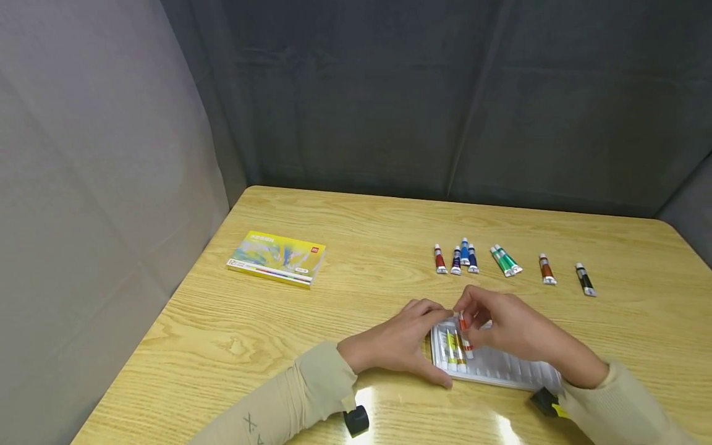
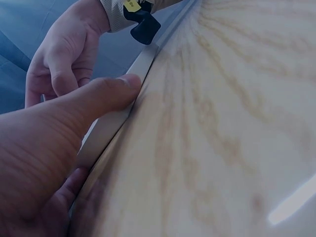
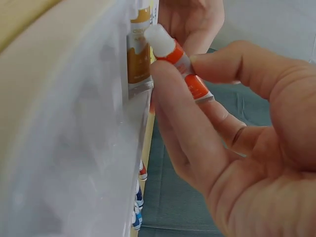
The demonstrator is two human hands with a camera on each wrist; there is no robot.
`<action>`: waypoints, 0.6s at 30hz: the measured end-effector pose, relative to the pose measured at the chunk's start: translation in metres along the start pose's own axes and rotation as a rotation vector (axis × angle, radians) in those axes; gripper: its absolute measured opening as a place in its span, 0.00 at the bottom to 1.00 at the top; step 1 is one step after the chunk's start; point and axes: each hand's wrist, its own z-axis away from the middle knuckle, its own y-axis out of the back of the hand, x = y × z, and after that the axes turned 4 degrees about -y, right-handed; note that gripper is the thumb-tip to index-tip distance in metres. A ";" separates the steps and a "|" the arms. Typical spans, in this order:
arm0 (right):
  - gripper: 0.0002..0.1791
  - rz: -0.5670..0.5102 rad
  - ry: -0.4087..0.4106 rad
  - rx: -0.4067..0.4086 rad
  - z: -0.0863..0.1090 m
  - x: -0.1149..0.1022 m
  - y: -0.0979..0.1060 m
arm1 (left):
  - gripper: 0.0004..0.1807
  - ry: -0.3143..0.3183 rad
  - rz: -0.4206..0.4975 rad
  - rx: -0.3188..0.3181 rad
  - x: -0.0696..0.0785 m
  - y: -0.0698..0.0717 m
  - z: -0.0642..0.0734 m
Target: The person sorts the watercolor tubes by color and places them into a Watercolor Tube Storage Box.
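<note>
My right hand (image 1: 508,324) pinches an orange-red paint tube (image 3: 176,53) between thumb and fingers, over the left part of a clear plastic tray (image 1: 500,369). The tube's white cap points toward the tray's near side. Beside it in the tray lie an ochre tube (image 3: 138,64) and a yellow tube (image 1: 450,346), with a pale one at the left end. My left hand (image 1: 400,340) grips the tray's left end, its thumb (image 2: 111,94) on the near edge and its fingers by the far edge. Those fingers are partly hidden in the left wrist view.
Behind the tray lie a red tube (image 1: 440,259), several blue and purple tubes (image 1: 465,252), two green tubes (image 1: 505,259), a brown tube (image 1: 547,269) and a black tube (image 1: 585,280). A yellow paint box (image 1: 278,256) lies at the left. Dark cloth (image 1: 356,99) hangs behind the table.
</note>
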 end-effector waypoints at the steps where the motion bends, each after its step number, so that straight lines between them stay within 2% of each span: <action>1: 0.19 -0.003 0.002 -0.006 0.000 0.000 0.000 | 0.60 0.000 0.001 0.001 0.000 0.000 0.000; 11: 0.18 -0.014 0.015 -0.033 0.003 0.005 -0.003 | 0.60 -0.002 0.003 0.004 0.001 0.000 0.000; 18: 0.18 -0.024 -0.009 -0.061 0.005 0.008 -0.005 | 0.60 -0.003 0.009 -0.003 0.001 0.000 0.000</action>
